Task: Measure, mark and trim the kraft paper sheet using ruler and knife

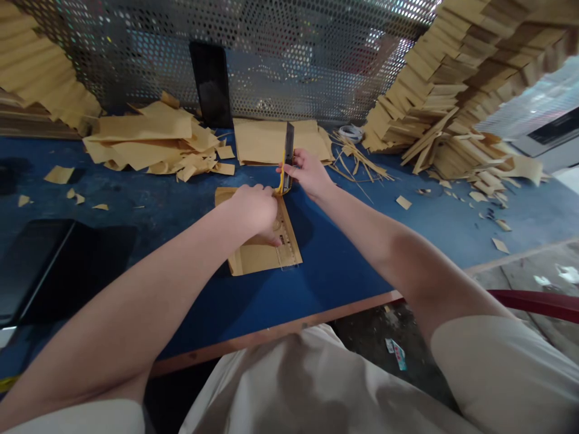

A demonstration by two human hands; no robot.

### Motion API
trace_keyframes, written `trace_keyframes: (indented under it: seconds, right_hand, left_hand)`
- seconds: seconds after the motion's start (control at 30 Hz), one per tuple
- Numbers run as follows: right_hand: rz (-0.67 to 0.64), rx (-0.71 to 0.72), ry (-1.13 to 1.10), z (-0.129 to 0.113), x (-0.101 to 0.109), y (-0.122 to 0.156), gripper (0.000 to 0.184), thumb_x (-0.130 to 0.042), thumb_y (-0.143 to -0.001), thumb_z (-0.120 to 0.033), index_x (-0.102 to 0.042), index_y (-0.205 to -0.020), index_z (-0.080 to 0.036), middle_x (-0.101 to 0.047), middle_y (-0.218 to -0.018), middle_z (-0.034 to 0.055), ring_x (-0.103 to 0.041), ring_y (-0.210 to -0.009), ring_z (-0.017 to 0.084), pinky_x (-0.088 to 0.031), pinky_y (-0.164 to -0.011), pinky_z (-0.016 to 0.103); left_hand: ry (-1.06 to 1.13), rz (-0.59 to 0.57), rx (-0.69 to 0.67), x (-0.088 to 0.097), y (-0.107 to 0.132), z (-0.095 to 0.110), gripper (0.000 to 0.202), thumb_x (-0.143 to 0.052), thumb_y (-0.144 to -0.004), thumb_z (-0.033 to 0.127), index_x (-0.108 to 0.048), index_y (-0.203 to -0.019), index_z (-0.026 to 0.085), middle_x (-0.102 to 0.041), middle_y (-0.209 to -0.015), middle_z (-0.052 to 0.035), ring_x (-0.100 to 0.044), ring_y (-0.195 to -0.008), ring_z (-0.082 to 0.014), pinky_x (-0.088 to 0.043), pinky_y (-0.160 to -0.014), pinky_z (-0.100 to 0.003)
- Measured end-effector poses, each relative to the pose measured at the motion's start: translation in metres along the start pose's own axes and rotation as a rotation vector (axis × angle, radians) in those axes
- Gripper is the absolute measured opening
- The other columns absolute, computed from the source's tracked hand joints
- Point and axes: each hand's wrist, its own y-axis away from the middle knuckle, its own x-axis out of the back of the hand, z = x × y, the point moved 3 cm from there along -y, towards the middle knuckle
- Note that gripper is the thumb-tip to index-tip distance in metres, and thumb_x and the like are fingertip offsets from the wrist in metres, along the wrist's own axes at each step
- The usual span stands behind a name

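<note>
The left hand presses fingers flat on a clear plastic ruler over a brown paper sheet; the right hand grips a yellow utility knife, apparently starting a cut needing steady pressure.

Ruler on card sheet, seemingly

- The left hand presses flat on a clear ruler laid along the right edge of a brown paper sheet.
- The right hand grips a yellow utility knife, tip apparently at the sheet's far corner.
- Just beyond the hands lies a stack of brown sheets; offcuts are heaped to the left.
- Piled cardboard strips rise right of the right hand on the blue table.
</note>
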Motion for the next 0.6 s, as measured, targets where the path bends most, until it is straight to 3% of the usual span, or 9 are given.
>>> trace_keyframes:
  seconds: [0.17, 0.3, 0.47, 0.6]
  right_hand:
    - [0.052, 0.131, 0.050, 0.009, 0.003, -0.015, 0.063, -0.083, -0.073, -0.063, -0.049, -0.112, -0.026, -0.070, -0.111, 0.0075, -0.070, -0.115, 0.028, -0.061, -0.094, 0.045]
    - [0.165, 0.228, 0.084, 0.011, 0.005, -0.012, 0.068, -0.079, -0.070, -0.073, -0.048, -0.110, -0.027, -0.071, -0.109, 0.0065, -0.071, -0.112, 0.027, -0.061, -0.094, 0.044]
    - [0.321, 0.230, 0.012, 0.010, 0.017, 0.002, 0.064, -0.078, -0.073, -0.072, -0.048, -0.108, -0.028, -0.069, -0.105, 0.0046, -0.075, -0.102, 0.026, -0.063, -0.085, 0.040]
    - [0.277, 0.109, 0.013, 0.010, 0.018, 0.011, 0.065, -0.084, -0.067, -0.068, -0.053, -0.104, -0.026, -0.070, -0.096, 0.0032, -0.076, -0.088, 0.025, -0.064, -0.075, 0.039]
  left_hand:
    - [-0.003, 0.002, -0.014, -0.001, -0.001, -0.001, 0.088, -0.070, -0.075, 0.074, -0.063, -0.138, 0.012, -0.060, -0.138, -0.0206, -0.055, -0.123, -0.0365, -0.046, -0.099, -0.041]
    - [0.001, -0.021, -0.007, -0.001, -0.002, -0.001, 0.090, -0.070, -0.074, 0.075, -0.062, -0.140, 0.014, -0.060, -0.139, -0.0205, -0.054, -0.125, -0.0366, -0.046, -0.099, -0.042]
    - [0.006, -0.027, -0.012, 0.001, -0.001, 0.000, 0.089, -0.070, -0.075, 0.075, -0.062, -0.141, 0.016, -0.059, -0.140, -0.0201, -0.054, -0.126, -0.0373, -0.045, -0.101, -0.042]
    - [0.000, -0.042, -0.001, 0.002, 0.000, 0.000, 0.090, -0.070, -0.075, 0.075, -0.060, -0.143, 0.016, -0.059, -0.142, -0.0203, -0.053, -0.127, -0.0372, -0.046, -0.102, -0.043]
